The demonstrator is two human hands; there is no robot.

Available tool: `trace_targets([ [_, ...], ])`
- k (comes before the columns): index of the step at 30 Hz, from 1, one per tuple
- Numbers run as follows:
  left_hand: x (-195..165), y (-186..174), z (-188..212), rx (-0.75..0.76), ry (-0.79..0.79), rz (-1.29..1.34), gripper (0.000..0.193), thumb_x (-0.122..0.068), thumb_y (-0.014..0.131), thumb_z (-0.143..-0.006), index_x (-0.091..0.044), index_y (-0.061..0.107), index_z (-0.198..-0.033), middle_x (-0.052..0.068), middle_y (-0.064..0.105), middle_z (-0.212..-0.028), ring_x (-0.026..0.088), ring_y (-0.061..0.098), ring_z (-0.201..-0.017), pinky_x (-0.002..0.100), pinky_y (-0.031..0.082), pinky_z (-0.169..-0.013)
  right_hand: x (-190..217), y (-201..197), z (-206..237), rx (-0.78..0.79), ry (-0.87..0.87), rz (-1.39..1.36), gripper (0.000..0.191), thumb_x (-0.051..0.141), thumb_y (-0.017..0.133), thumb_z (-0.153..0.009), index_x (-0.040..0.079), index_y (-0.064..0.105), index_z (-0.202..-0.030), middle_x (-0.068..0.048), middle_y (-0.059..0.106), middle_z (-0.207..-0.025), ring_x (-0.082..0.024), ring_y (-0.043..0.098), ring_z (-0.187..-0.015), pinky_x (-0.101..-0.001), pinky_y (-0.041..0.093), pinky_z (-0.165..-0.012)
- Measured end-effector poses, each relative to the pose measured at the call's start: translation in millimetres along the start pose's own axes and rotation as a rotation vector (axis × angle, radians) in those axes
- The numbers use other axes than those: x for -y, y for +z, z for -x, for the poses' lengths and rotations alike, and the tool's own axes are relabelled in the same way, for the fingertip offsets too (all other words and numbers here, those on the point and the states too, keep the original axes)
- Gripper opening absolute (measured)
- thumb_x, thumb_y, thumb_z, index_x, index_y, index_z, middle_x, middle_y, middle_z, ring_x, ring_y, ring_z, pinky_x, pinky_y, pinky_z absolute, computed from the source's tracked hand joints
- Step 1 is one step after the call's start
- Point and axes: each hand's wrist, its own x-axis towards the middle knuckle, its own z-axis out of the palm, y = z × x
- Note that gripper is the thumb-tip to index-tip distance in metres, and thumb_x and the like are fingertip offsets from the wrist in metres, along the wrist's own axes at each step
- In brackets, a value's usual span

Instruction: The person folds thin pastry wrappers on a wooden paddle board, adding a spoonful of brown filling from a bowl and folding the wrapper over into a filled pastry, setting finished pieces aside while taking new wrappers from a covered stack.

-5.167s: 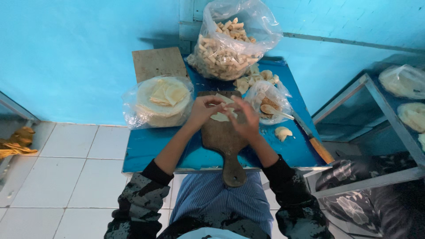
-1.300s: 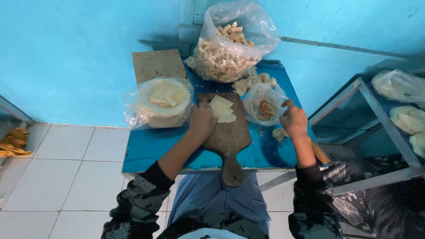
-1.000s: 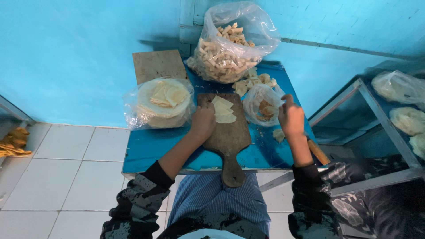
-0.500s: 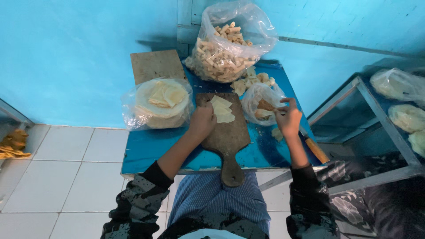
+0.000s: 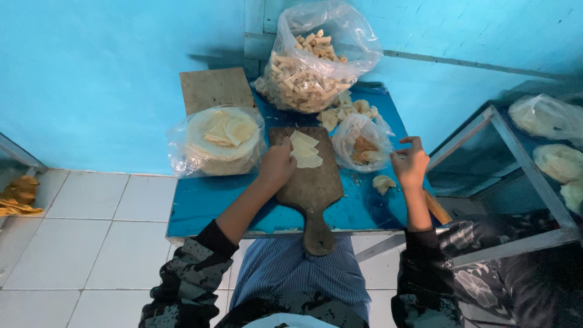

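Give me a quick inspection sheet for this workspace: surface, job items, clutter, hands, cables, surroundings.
Surface: small blue table, crumbs near the right side.
Job's things: wooden paddle board with pale dough sheets at its far end; small clear bag of brown filling; one folded piece on the table.
Clutter: bagged stack of round wrappers; large bag of finished pieces; loose pieces behind the board; square wooden board.
Hands: left hand rests on the paddle board beside the sheets; right hand raised by the filling bag, fingers curled, contents unclear.
Cables: nothing seen.
Surroundings: blue wall, white tiled floor, metal rack at right with bagged items.
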Motion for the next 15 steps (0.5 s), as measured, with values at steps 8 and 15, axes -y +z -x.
trace_targets([
  [8,0.9,1.9,2.0,-0.013,0.027,-0.006,0.026,-0.006,0.068,-0.080,-0.002,0.055,-0.102,0.025,0.069,-0.081,0.047,0.068,-0.081,0.058,0.053,-0.071,27.2,7.1,11.8,0.043,-0.022,-0.022,0.037,-0.004,0.075,-0.085,0.001,0.058,-0.118,-0.016,0.076,-0.090,-0.031,0.076,-0.078,-0.0384,0.060,-0.068],
  [15,-1.4,0.2,1.7,0.000,0.007,-0.011,0.025,-0.006,0.067,-0.081,-0.002,0.056,-0.103,0.024,0.070,-0.083,0.046,0.068,-0.081,0.057,0.053,-0.071,8.1,13.0,11.1,0.012,0.018,-0.092,0.042,-0.002,0.080,-0.079,0.003,0.060,-0.115,-0.018,0.076,-0.091,-0.027,0.077,-0.083,-0.0367,0.061,-0.070],
])
